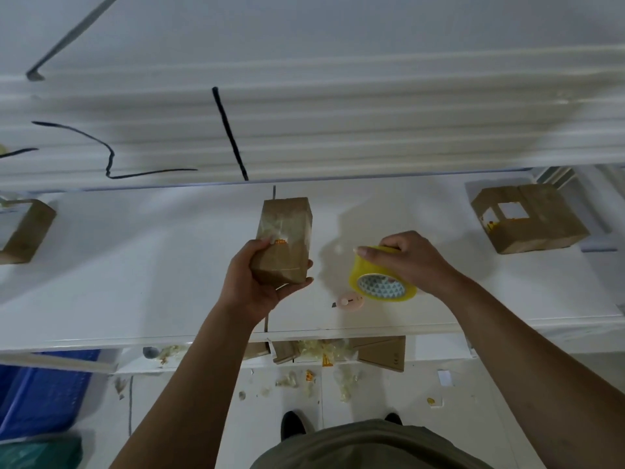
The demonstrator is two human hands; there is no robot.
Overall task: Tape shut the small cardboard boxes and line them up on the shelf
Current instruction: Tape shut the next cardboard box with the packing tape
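head | held cardboard box [284, 242] upright over shelf [135, 282] in left hand [257, 282], fingers clamped round its lower end | gripped yellow tape roll [378, 282] just beside it in right hand [409, 262], fingers clamped on rim | saw pink cutter [351, 302] on shelf under roll, left box [25, 231] and right box [527, 218] well apart

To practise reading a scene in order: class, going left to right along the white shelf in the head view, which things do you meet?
left-edge box → held box in the left hand → tape roll in the right hand → right-side box
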